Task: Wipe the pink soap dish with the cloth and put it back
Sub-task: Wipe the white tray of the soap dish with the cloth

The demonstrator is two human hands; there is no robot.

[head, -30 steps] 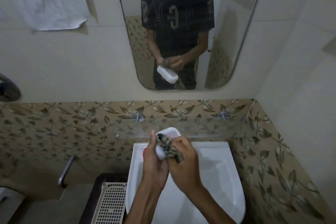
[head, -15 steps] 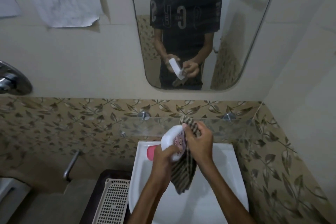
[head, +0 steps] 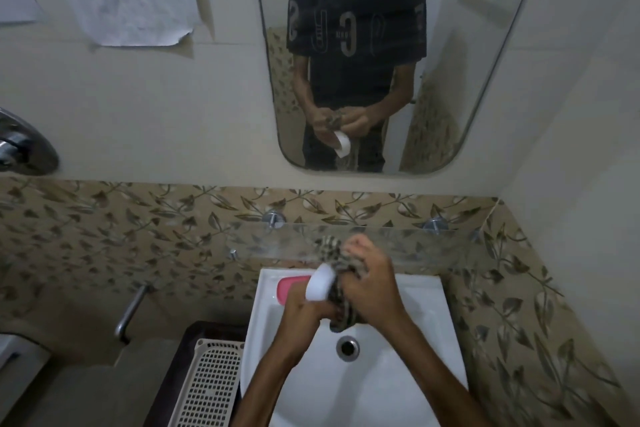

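head view, what's going on: person stands at a white ceramic washbasin (head: 415, 388), both hands up over its back edge

left hand (head: 304, 314): fingers closed round the lower end of a white oval plastic piece (head: 321, 282), held tilted up on end

that white piece: I'd guess it's part of the soap dish, can't say for sure

right hand (head: 369, 282): clenched on a bunched striped brown-and-cream cloth (head: 337, 302), pressed right against the white piece

pink soap dish (head: 290, 288): a pink rounded plastic tray lying on the back-left corner of the basin rim, half hidden behind the left hand

cloth tail: hangs down between the hands, over the bowl, above the round metal drain (head: 347, 347)

stage, my guess: mid-wipe, nothing put back yet

what could go wrong: the left-hand hold is only at one end, so a hard rub could pop the slick piece loose into the bowl

also: a stray elbow or cloth swing might nudge the pink tray off the rim corner

mirror (head: 485, 80): shows the same hands, no extra detail
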